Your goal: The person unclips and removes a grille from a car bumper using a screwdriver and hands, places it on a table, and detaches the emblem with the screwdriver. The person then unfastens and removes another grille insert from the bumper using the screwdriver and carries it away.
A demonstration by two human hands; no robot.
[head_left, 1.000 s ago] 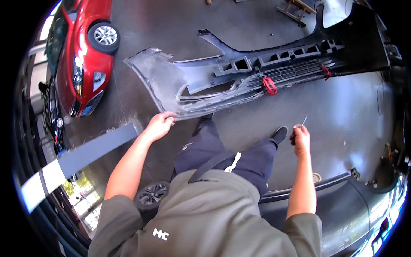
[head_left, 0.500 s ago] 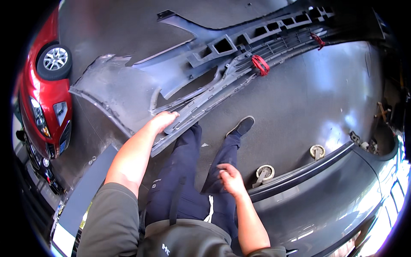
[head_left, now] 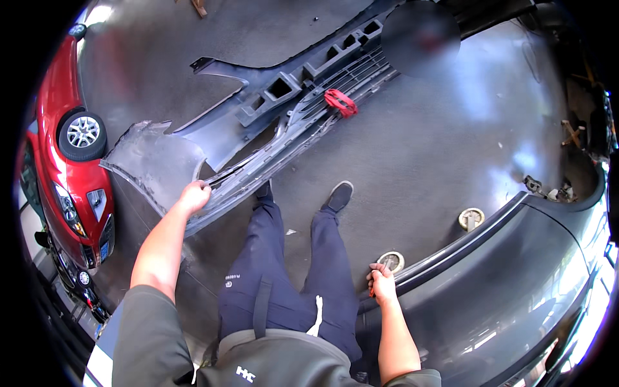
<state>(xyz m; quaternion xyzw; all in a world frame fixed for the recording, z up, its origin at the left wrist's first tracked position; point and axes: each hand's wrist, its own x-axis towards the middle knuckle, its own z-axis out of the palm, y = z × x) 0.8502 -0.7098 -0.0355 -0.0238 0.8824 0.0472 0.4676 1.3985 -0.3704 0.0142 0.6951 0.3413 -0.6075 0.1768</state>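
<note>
My left hand (head_left: 195,195) is closed around the near edge of a grey plastic car bumper cover (head_left: 155,151), seen from its inner side. The long cover slants away to the upper right, with a slotted grille section (head_left: 348,76) and red wrapping (head_left: 340,102) tied around its middle. Down at the right, my right hand (head_left: 383,282) has its fingers curled, beside a dark grey car body panel (head_left: 477,290). A small orange bit shows under those fingers, too little to name. A dark blurred round patch covers part of the cover's far end.
A red car (head_left: 64,180) stands at the left, with a black car (head_left: 71,274) behind it. Two caster wheels (head_left: 471,219) sit on the floor along the panel's edge. My feet are on the dark floor (head_left: 412,168) near the cover. Loose parts (head_left: 548,190) lie far right.
The cover and my left hand have shifted left and closer to the red car in view. My right hand has moved from before my thigh out to the right, near the grey panel.
</note>
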